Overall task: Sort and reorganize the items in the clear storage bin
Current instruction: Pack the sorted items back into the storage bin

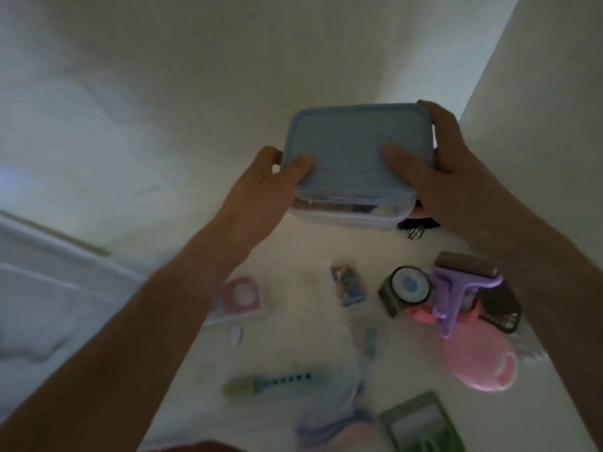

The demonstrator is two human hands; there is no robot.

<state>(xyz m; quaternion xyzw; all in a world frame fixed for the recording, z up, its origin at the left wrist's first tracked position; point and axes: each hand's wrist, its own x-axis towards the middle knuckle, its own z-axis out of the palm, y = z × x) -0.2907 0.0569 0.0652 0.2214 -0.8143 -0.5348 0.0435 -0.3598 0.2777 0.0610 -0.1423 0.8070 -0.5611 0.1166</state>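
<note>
A clear storage bin [346, 212] with a pale blue lid [352, 148] is held up in front of me, above the white surface. My left hand [270, 177] grips its left front corner, thumb on the lid. My right hand [437, 164] grips the right side, thumb on the lid and fingers round the far corner. Dark and light items show dimly through the bin's front wall. The frame is dim and slightly blurred.
Spread on the white surface [293, 337] below: a purple lint roller [456, 288], a round black-rimmed item [409, 285], a pink oval case [479, 360], a green tray [424, 425], a pink square packet [243, 296], a blue-yellow stick [270, 381], small packets [349, 285]. White walls stand behind and right.
</note>
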